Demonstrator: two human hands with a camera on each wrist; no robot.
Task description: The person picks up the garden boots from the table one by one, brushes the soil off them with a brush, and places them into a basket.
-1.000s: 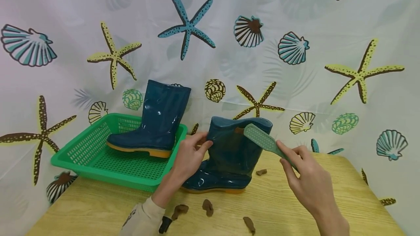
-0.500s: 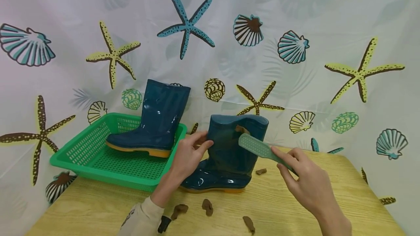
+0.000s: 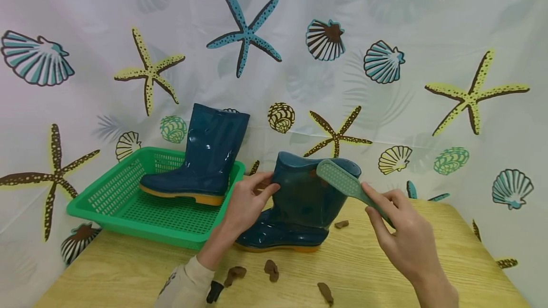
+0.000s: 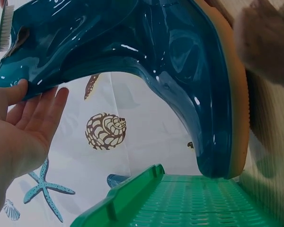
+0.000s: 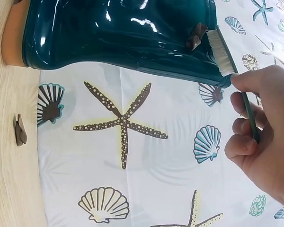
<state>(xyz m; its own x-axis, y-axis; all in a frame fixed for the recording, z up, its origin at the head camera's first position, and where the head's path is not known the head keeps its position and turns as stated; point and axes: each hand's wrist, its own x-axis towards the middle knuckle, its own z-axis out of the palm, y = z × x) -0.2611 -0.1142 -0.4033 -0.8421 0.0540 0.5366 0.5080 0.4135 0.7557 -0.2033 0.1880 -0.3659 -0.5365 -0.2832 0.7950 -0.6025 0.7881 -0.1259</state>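
Note:
A dark teal rubber boot [image 3: 299, 206] with a tan sole stands on the wooden table [image 3: 385, 270]. My left hand [image 3: 266, 184] pinches the left edge of its shaft near the rim; in the left wrist view the left hand [image 4: 23, 101] has its thumb on the boot [image 4: 170, 56]. My right hand [image 3: 372, 203] grips the handle of a green brush [image 3: 342, 182], whose head lies against the shaft's top right. The right wrist view shows the brush's white bristles [image 5: 220, 49] on the boot [image 5: 109, 38] beside a brown clump [image 5: 196, 37].
A second teal boot [image 3: 205, 156] stands in a green perforated basket [image 3: 107, 198] at the left. Several brown lumps lie on the table, such as one [image 3: 270, 270] in front of the boot and one [image 3: 341, 224] at its right. A seashell-print curtain [image 3: 385, 61] hangs behind.
The brush stroked down the shaft, then came back up to the rim. The shaft's top now leans further to the right. My left hand kept its hold.

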